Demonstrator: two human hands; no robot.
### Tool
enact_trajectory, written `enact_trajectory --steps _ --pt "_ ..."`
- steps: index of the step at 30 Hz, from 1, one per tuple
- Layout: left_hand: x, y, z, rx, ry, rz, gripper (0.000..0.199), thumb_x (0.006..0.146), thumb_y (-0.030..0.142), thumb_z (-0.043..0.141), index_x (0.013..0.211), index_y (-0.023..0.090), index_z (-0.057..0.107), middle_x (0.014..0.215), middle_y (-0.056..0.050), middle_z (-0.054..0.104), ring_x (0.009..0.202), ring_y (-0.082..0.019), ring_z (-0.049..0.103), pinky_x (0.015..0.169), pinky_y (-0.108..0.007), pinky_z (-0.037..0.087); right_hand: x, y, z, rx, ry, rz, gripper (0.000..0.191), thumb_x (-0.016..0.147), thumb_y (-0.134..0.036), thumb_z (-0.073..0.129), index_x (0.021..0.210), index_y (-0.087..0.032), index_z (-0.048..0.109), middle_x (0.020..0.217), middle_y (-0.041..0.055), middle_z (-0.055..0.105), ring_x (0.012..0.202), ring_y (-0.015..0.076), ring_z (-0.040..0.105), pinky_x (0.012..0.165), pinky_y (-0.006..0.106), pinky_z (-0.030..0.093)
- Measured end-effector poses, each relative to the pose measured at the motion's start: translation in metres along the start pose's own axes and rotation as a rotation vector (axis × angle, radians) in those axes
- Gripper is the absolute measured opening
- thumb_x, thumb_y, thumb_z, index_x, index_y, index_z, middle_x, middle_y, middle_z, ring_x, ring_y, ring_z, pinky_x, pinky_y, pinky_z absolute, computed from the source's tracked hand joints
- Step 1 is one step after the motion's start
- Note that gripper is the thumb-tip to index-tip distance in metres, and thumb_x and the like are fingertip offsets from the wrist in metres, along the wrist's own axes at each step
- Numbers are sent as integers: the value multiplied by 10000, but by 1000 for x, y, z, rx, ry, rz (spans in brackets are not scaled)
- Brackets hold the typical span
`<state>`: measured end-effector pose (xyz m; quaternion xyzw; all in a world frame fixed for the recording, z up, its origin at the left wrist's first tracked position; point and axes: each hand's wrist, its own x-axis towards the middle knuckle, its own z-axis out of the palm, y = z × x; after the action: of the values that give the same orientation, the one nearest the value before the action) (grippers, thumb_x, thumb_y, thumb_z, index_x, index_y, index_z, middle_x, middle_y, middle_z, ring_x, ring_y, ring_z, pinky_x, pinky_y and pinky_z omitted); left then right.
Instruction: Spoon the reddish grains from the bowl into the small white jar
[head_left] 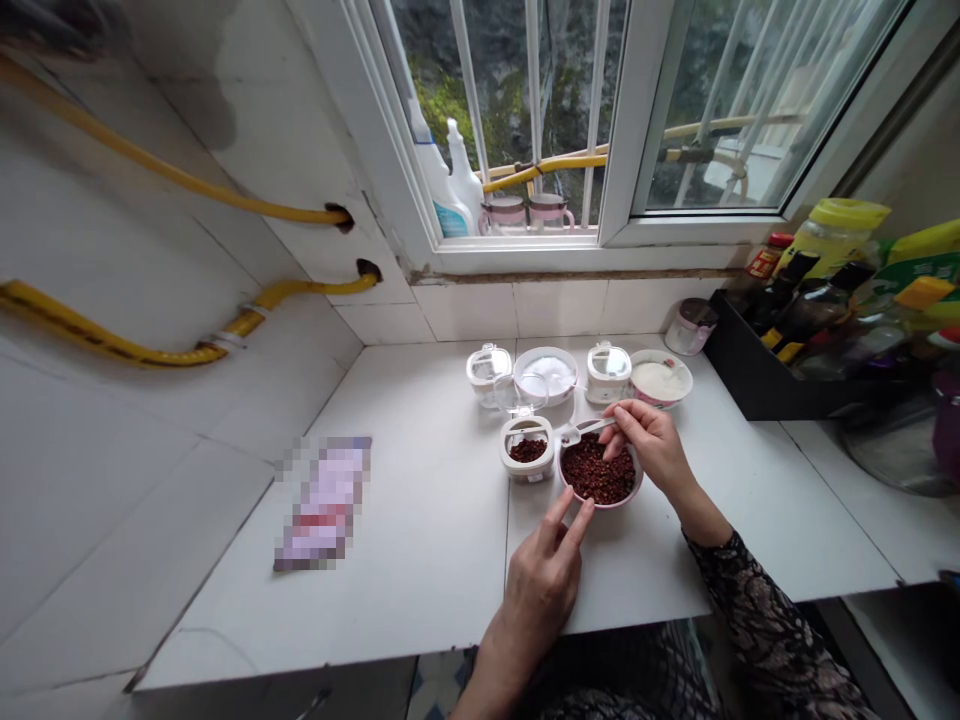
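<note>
While the right hand (pixel 649 440) is pinching a white spoon (pixel 592 427) by its handle, the left hand (pixel 544 570) is resting two outstretched, slightly parted fingers against the near rim of a pink-rimmed bowl (pixel 619 504), steadying rather than gripping it. The bowl is standing on the white worktop (pixel 420 560), right of centre, holding dark red granules. One small jar (pixel 527 478), lid raised, is standing just to its left, partly filled with similar granules. The spoon's head is hanging at the bowl's far left rim, towards the jar; whether it is carrying anything, one cannot tell. Beyond, left to right, are standing: one closed jar (pixel 489 375); one white bowl (pixel 561 398) of white grains; a second closed jar (pixel 608 373); one patterned bowl (pixel 671 402) of pale contents. The step in hand is seemingly spooning granules between bowl and jar; the next move is presumably calling for a level spoon and a steadied bowl.
</note>
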<state>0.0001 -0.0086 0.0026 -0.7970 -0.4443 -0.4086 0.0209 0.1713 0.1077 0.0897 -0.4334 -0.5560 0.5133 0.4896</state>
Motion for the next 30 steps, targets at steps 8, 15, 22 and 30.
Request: enact_trajectory --steps 8,15,22,30 --pt "-1 0 -1 -8 -17 -1 702 907 -37 392 1560 214 328 1415 -191 546 922 -150 699 827 -269 600 -16 -1 24 -473 -142 -430 230 974 -373 493 993 -229 672 789 62 726 721 209 691 769 363 565" --pt "0 0 -2 6 -26 -8 661 909 -34 406 1528 199 388 1422 -182 544 971 -156 701 850 -261 595 -10 -2 2 -366 2 -270 222 991 -365 455 951 -214 612 684 23 676 538 159 610 571 294 515" --pt "2 1 -3 13 -13 -8 660 902 -45 400 1515 198 404 1406 -175 559 1001 -161 700 834 -250 595 -5 8 -7 -544 -91 -183 201 954 -309 489 800 -226 590 596 -4 610 474 144 523 504 262 418" --pt "0 0 -2 4 -19 -12 673 902 -39 402 1526 209 388 1412 -176 556 982 -160 706 844 -257 594 -5 9 -3 -366 -58 -74 219 942 -378 495 826 -215 584 596 -18 625 411 124 533 447 248 421"
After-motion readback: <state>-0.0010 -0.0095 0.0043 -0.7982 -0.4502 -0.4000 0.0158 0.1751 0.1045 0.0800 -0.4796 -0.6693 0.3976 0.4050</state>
